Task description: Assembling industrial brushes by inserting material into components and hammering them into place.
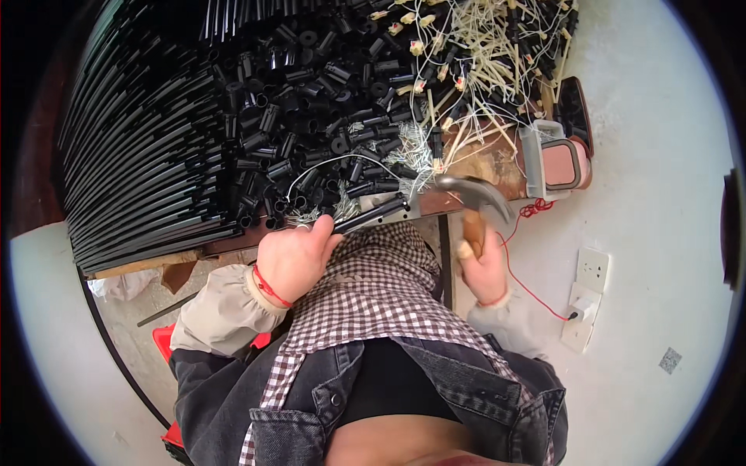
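My left hand (291, 262) is closed around a slim black tube (374, 213), which points up and to the right over the table's front edge. The tube's far end lies by a small metal plate (413, 206). A thin white wire (336, 158) arcs above that hand; where it ends is hard to make out. In my right hand (485, 270) is a claw hammer (475, 189), gripped by its wooden handle, its metal head raised just right of the tube's end. A heap of small silvery nails (413, 147) lies behind the tube and hammer.
Short black cylinders (311, 97) cover the middle of the table, with long black tubes (148, 159) stacked at left. White wires with small connectors and pale sticks (489, 46) pile up at right. A pink case (561, 165) stands at the edge; a red cable (519, 272) runs to a wall socket (592, 270).
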The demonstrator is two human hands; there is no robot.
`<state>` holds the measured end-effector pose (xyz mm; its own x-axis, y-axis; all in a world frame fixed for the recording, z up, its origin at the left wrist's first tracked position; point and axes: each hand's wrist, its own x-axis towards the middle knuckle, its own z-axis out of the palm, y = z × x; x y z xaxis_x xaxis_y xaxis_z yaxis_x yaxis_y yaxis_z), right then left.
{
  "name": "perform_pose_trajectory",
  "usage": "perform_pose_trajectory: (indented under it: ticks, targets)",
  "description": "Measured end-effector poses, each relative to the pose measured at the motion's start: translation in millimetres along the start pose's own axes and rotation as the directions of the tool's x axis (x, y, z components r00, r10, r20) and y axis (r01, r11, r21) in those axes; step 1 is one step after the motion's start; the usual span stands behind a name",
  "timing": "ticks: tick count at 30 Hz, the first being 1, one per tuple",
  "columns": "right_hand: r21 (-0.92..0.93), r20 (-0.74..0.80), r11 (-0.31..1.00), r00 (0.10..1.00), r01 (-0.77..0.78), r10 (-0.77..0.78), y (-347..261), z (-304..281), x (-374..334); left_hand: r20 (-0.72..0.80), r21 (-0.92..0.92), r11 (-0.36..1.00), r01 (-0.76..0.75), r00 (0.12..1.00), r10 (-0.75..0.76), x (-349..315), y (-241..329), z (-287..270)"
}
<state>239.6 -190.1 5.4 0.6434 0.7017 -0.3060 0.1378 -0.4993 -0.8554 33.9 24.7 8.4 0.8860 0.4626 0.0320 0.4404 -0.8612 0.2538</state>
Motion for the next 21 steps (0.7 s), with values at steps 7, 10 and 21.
perform_pose_trajectory:
  ticks: [7, 10, 21]
  targets:
    - [-0.611, 0.195, 0.756, 0.970, 0.236, -0.145, -56.6, -2.1, -5.5, 0.008, 0.051, 0.998, -0.023, 1.000, 0.023, 3.2, 1.1, -3.7]
    - [-0.582, 0.148, 0.773, 0.968, 0.251, -0.203, -60.9, -1.6, -3.4, 0.006, 0.059, 0.998, -0.021, 1.000, 0.021, 4.2, 1.6, -2.5]
    - [-0.368, 0.056, 0.928, 0.995, -0.062, 0.089, -58.2, -20.6, 10.2, 0.049, 0.017, 0.999, 0.029, 0.998, -0.030, 12.6, 1.6, -9.4]
